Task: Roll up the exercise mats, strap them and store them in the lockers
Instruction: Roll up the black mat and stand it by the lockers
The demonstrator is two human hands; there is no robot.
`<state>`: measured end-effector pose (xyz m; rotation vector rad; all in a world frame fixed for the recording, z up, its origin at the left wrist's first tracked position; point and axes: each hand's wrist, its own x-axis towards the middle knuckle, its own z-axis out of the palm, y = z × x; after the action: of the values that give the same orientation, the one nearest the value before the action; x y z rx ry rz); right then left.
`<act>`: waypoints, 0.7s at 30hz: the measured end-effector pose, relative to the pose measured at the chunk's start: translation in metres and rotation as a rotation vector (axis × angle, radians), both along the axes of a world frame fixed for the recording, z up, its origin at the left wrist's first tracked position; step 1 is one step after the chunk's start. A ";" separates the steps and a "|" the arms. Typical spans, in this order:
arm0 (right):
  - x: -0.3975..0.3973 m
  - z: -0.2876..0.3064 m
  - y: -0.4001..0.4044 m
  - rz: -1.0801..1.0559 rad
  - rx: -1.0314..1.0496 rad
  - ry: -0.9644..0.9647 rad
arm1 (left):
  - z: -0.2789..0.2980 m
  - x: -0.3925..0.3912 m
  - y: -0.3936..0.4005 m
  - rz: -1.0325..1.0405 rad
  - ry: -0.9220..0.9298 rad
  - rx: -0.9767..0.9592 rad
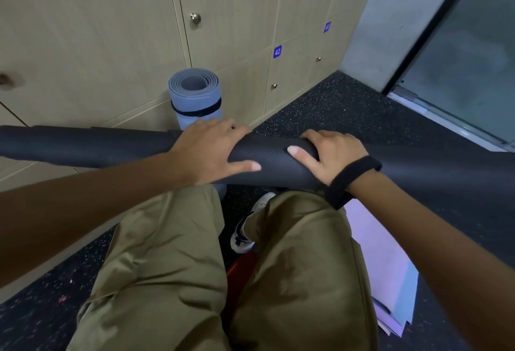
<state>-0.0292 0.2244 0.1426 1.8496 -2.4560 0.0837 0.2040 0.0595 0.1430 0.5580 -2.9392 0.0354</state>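
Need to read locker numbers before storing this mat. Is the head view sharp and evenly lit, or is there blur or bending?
Head view: even, soft light, no hard shadows or glare. The locker label reads 42 clearly; the farther label is softer, probably 41. The knob at the left edge is smeared. Wide-angle bending curves the black mat and the locker seams.

dark speckled floor [328,111], blue rolled mat [195,94] upright on it, lilac mat [390,267] lying flat

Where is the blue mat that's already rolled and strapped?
The blue rolled mat stands upright on the floor against the lockers, centre of the head view, just behind the black mat.
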 end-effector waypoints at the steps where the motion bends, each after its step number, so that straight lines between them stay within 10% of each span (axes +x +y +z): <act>1: -0.004 0.002 -0.005 -0.003 0.044 -0.039 | -0.006 0.001 -0.001 -0.014 -0.013 -0.054; 14: -0.031 0.017 -0.042 -0.085 0.350 -0.437 | -0.001 -0.031 -0.030 0.076 -0.177 0.331; 21: -0.048 0.000 -0.026 0.062 0.375 -0.212 | 0.007 -0.048 -0.061 0.093 -0.292 0.694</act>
<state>-0.0775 0.1982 0.1430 2.1629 -2.7075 -0.2029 0.1558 -0.0012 0.1496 0.8289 -3.1524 -1.0015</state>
